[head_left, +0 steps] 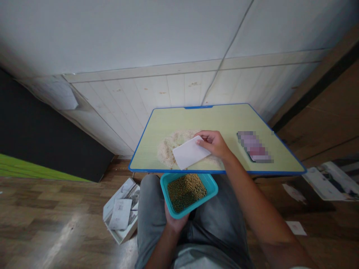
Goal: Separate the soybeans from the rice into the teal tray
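My right hand [212,144] pinches a white card [189,154] between thumb and fingers, holding it tilted over the table near its front edge. Behind and around the card lies a spread heap of pale grains [167,147], which look like rice. Below the table edge, my left hand [176,221] supports a turquoise plastic basin [179,215] from underneath, over my lap. Round yellowish-green beans or peas [186,190] cover the basin's bottom. Most of my left fingers are hidden under the basin.
The small folding table [224,116] has a blue rim and stands against a white panelled wall. At its right lies a phone [254,147], blurred out. A white box [122,213] with papers is on the floor at left. Dark furniture [50,123] stands further left.
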`<action>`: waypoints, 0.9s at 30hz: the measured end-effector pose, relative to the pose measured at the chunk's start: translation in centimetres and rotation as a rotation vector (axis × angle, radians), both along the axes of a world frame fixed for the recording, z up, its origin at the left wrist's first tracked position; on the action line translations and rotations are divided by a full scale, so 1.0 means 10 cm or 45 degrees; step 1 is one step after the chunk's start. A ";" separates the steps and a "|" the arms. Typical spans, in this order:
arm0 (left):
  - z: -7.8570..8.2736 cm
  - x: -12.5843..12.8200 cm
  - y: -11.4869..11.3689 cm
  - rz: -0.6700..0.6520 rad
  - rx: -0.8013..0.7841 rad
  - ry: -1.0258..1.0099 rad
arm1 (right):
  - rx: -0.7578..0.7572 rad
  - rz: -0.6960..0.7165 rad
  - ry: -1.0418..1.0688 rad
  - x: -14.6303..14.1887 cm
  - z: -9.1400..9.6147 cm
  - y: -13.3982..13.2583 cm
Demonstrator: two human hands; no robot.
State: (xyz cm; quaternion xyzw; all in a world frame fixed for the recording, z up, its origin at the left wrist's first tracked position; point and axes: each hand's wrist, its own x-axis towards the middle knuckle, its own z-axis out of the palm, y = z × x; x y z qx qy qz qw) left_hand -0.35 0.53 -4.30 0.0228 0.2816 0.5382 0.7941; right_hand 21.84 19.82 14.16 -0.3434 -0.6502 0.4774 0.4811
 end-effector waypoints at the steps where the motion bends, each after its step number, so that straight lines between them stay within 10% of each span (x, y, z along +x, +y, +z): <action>1: -0.01 0.00 0.00 0.003 -0.011 0.016 | -0.001 0.003 0.000 0.00 0.00 0.00; 27: -0.08 0.01 -0.04 -0.003 0.125 -0.178 | -0.072 -0.239 -0.037 0.20 0.01 0.07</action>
